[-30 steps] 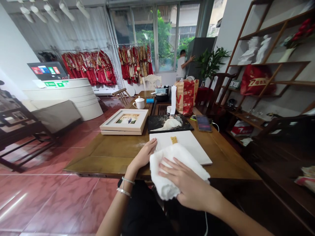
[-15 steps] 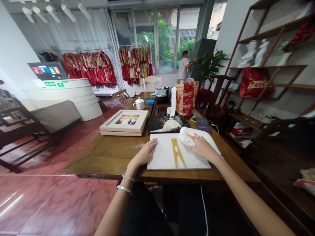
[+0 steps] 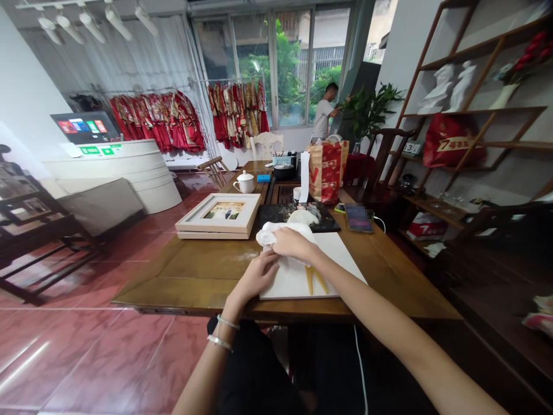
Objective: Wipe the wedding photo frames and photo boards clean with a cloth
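A white flat board point(image 3: 341, 257) lies face down on the wooden table point(image 3: 203, 271) in front of me, with a tan wooden stand piece point(image 3: 311, 280) on its back. My right hand point(image 3: 292, 242) presses a white cloth point(image 3: 268, 234) onto the board's far left corner, fingers closed over the cloth. My left hand point(image 3: 257, 275) rests on the board's left edge, fingers curled against it.
Beyond the board lie a dark picture panel point(image 3: 302, 215), a light wooden framed photo point(image 3: 220, 214), a phone point(image 3: 358, 218), a white teapot point(image 3: 245, 181) and a red paper bag point(image 3: 326, 168). Shelves stand at the right. A person point(image 3: 322, 115) stands by the far window.
My right hand has swept the cloth from the board's near edge to its far right, then across to the far left corner. My left hand stayed on the left edge.
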`<state>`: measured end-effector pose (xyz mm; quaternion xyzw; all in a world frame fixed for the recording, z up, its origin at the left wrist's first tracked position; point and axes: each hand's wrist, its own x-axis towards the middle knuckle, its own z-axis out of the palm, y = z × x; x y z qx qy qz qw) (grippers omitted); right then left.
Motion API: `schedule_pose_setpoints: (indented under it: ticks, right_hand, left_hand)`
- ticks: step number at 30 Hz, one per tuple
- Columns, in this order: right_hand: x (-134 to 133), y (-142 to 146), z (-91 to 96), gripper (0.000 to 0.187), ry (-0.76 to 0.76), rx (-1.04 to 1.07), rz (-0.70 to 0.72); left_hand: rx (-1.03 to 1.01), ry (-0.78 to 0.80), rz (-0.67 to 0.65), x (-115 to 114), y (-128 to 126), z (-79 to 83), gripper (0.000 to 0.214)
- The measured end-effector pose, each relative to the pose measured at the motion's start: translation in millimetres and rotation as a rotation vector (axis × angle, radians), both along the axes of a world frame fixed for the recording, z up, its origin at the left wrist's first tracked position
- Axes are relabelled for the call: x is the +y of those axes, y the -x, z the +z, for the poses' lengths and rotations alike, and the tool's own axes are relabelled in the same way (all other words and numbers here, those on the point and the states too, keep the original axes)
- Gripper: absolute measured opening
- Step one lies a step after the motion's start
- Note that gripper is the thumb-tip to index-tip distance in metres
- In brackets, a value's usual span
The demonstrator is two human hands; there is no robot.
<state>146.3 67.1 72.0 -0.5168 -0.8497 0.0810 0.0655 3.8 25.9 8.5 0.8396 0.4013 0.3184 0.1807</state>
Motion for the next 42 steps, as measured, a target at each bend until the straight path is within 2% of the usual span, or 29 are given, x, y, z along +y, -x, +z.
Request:
schedule_pose_setpoints:
  ticks: [3, 6, 11, 15, 18, 22, 25, 27, 30, 35, 37, 40, 42]
  right_hand:
    - [-6.2, 2.3, -0.5, 0.025, -0.032, -0.005, -0.034]
    - [-12.4, -21.0, -4.8, 0.024, -0.071, -0.002, -0.111]
    - [-16.7, -79.1, -18.5, 0.04, -0.101, 0.016, -0.236]
    - [-25.6, -95.2, -31.8, 0.059, -0.093, 0.046, -0.204]
    - [-50.0, -90.7, -40.7, 0.074, -0.073, 0.062, -0.132]
    - [-107.5, -85.4, -45.0, 0.088, -0.084, 0.077, -0.006]
    - [-143.5, -88.5, -39.8, 0.09, -0.073, 0.098, 0.038]
    - [-149.9, -93.5, -34.9, 0.083, -0.062, 0.127, 0.015]
    - [-128.3, -103.6, -30.8, 0.07, -0.073, 0.152, -0.067]
    - [-56.2, -118.2, -31.2, 0.067, -0.113, 0.108, -0.141]
    - [-34.9, -119.9, -32.1, 0.064, -0.13, 0.099, -0.188]
    - [-23.4, -119.3, -35.0, 0.059, -0.135, 0.088, -0.219]
    - [-30.4, -119.1, -37.8, 0.062, -0.123, 0.079, -0.196]
  left_hand:
    - [0.014, 0.034, -0.027, -3.1, 2.0, 0.7, 0.032]
    - [0.014, 0.06, -0.021, -1.7, 3.9, -4.4, 0.037]
    - [0.002, 0.087, -0.005, 0.4, 5.3, -10.4, 0.04]
    - [0.043, 0.07, 0.012, -1.3, 4.5, -9.9, 0.042]
    - [0.091, 0.051, 0.036, -1.1, 3.9, -12.3, 0.044]
    - [0.099, 0.027, 0.054, 1.9, 4.2, -18.3, 0.045]
    - [0.108, 0.029, 0.046, 4.7, 5.3, -19.3, 0.045]
    - [0.133, 0.052, 0.037, 6.3, 6.4, -17.9, 0.046]
    - [0.157, 0.08, 0.01, 8.3, 8.5, -15.1, 0.047]
    - [0.126, 0.083, -0.014, 9.2, 10.7, -13.6, 0.046]
    - [0.12, 0.083, -0.011, 8.7, 10.2, -13.7, 0.046]
    - [0.106, 0.069, 0.003, 7.2, 8.1, -14.5, 0.045]
    - [0.09, 0.053, 0.022, 6.0, 6.3, -15.2, 0.045]
